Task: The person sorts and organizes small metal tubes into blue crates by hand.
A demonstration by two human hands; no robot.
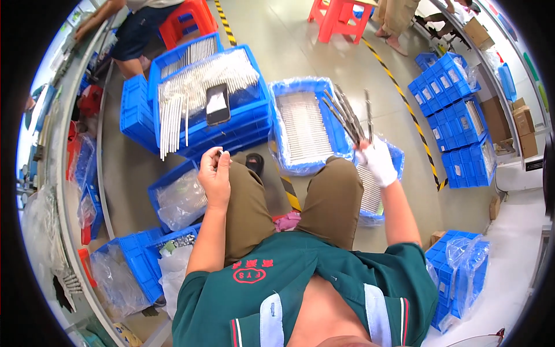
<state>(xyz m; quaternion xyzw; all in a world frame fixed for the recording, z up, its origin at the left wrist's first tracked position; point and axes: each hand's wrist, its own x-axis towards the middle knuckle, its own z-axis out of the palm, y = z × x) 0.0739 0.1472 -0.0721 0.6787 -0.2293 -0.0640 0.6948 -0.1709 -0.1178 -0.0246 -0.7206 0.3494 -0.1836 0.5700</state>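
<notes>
I sit with both knees up among blue crates. My right hand (pixel 377 162), in a white glove, grips a fanned bundle of thin metal rods (pixel 346 115) that point up and away over a lined blue crate of rods (pixel 304 124). My left hand (pixel 214 172) is bare, raised over my left knee, with its fingers pinched together near a small pale piece; what it holds is too small to tell.
A stack of blue crates (pixel 208 98) ahead left carries white rods and a dark phone (pixel 218 104). More blue crates stand at right (pixel 457 121) and lower left (pixel 139 260). Other people sit on red stools (pixel 338 17) farther off. A workbench (pixel 63 191) runs along the left.
</notes>
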